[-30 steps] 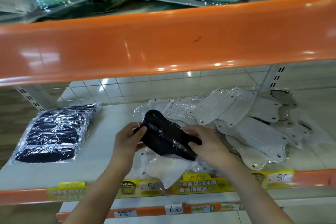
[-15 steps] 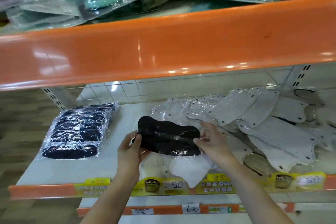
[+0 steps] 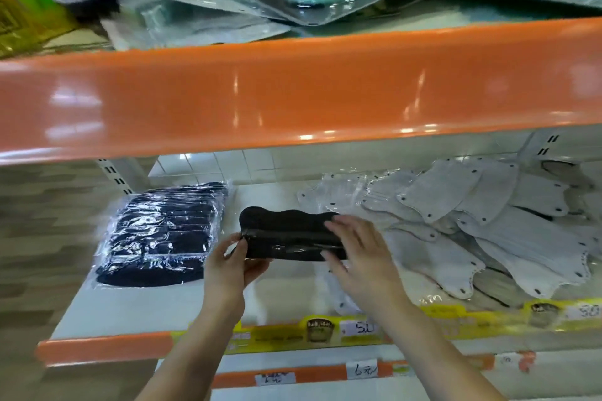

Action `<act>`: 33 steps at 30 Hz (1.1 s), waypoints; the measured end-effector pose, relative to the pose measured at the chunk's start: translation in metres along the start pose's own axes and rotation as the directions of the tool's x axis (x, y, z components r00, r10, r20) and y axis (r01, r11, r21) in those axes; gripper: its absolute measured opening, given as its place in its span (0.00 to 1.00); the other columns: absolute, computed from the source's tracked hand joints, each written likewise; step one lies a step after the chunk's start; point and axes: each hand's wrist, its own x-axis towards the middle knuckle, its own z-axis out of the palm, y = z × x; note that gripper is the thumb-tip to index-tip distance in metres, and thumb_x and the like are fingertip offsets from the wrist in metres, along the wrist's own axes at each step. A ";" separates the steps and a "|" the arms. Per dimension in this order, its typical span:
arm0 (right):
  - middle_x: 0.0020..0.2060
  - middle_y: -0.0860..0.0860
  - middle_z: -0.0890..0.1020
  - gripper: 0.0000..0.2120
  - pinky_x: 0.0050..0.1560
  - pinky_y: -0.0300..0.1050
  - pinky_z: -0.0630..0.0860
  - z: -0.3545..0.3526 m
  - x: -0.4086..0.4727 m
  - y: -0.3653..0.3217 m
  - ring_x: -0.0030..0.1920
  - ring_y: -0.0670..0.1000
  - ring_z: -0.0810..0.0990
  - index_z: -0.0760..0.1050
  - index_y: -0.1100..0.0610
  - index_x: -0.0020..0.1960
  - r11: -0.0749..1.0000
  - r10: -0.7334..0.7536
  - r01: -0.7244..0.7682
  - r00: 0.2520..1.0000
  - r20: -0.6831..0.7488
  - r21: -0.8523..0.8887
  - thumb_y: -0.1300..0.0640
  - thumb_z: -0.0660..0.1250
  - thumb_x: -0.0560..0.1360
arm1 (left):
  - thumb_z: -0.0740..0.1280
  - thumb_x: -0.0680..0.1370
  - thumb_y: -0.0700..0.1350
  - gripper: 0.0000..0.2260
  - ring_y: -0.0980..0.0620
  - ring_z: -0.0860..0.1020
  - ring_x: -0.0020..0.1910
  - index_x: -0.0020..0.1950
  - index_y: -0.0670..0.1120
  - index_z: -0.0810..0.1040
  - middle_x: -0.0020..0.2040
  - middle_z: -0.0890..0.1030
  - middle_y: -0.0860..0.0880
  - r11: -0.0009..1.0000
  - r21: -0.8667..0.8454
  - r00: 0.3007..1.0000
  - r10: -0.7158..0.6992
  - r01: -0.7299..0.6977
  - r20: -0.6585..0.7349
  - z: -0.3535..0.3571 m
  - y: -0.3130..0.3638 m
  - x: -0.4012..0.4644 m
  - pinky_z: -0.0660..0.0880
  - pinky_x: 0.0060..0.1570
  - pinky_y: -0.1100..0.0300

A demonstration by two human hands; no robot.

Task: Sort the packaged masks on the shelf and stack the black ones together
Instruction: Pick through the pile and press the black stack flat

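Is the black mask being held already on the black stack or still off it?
Off it. The black mask is gripped by the left hand, to the right of the black stack, bare shelf between them.

We hold one packaged mask [image 3: 290,239] between our hands, above the shelf [image 3: 130,312]. The stack of masks [image 3: 159,234] lies left of our grip. The loose pile of masks [image 3: 488,225] lies right of it.

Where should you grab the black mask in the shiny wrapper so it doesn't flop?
Probably at its two short ends. The black mask is long, thin and floppy, lying sideways, so the left hand pinches its left end and the right hand comes in from the right.
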 end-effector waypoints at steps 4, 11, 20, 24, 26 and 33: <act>0.54 0.49 0.78 0.18 0.52 0.47 0.75 0.019 -0.003 -0.027 0.56 0.49 0.73 0.78 0.54 0.58 0.989 -0.094 0.113 0.980 0.177 -0.096 0.49 0.65 0.70 | 0.57 0.81 0.33 0.09 0.49 0.80 0.26 0.46 0.43 0.75 0.39 0.78 0.39 1.000 -0.018 0.999 -0.006 0.007 0.046 -0.019 0.014 0.005 0.78 0.29 0.61; 0.43 0.50 0.78 0.15 0.41 0.47 0.74 0.048 0.004 -0.058 0.43 0.52 0.78 0.80 0.56 0.48 0.995 -0.066 0.065 0.998 -0.015 -0.072 0.68 0.67 0.65 | 0.66 0.78 0.42 0.16 0.48 0.74 0.60 0.66 0.46 0.72 0.62 0.75 0.47 0.607 0.634 0.863 0.457 -0.479 0.215 -0.073 0.020 0.027 0.73 0.56 0.55; 0.45 0.51 0.77 0.14 0.46 0.44 0.69 0.080 0.022 -0.136 0.44 0.52 0.75 0.79 0.57 0.50 0.991 -0.131 0.130 0.988 -0.079 -0.018 0.68 0.66 0.66 | 0.66 0.77 0.53 0.15 0.49 0.81 0.45 0.50 0.43 0.84 0.50 0.83 0.48 -0.225 0.530 0.319 0.589 -0.817 0.742 -0.142 0.024 0.039 0.79 0.40 0.56; 0.46 0.51 0.76 0.13 0.48 0.45 0.69 0.094 0.026 -0.172 0.46 0.52 0.74 0.78 0.58 0.51 0.980 -0.187 0.195 0.974 -0.130 0.049 0.65 0.59 0.71 | 0.68 0.73 0.36 0.08 0.47 0.81 0.42 0.50 0.42 0.83 0.46 0.83 0.48 -0.291 0.630 0.294 0.694 -0.720 0.657 -0.176 0.031 0.051 0.77 0.37 0.55; 0.47 0.52 0.77 0.14 0.49 0.46 0.70 0.104 0.026 -0.186 0.47 0.53 0.75 0.77 0.58 0.54 0.968 -0.226 0.237 0.967 -0.121 0.082 0.66 0.60 0.71 | 0.63 0.76 0.37 0.10 0.48 0.81 0.44 0.49 0.43 0.84 0.47 0.84 0.49 -0.312 0.667 0.287 0.722 -0.677 0.629 -0.190 0.039 0.058 0.74 0.41 0.55; 0.47 0.52 0.78 0.15 0.51 0.45 0.72 0.151 0.016 -0.195 0.47 0.54 0.76 0.80 0.59 0.53 0.962 -0.273 0.273 0.959 0.073 0.013 0.67 0.62 0.69 | 0.59 0.72 0.38 0.15 0.46 0.81 0.50 0.49 0.46 0.84 0.51 0.84 0.48 -0.275 0.707 0.433 0.630 -0.651 0.644 -0.230 0.029 0.096 0.71 0.49 0.55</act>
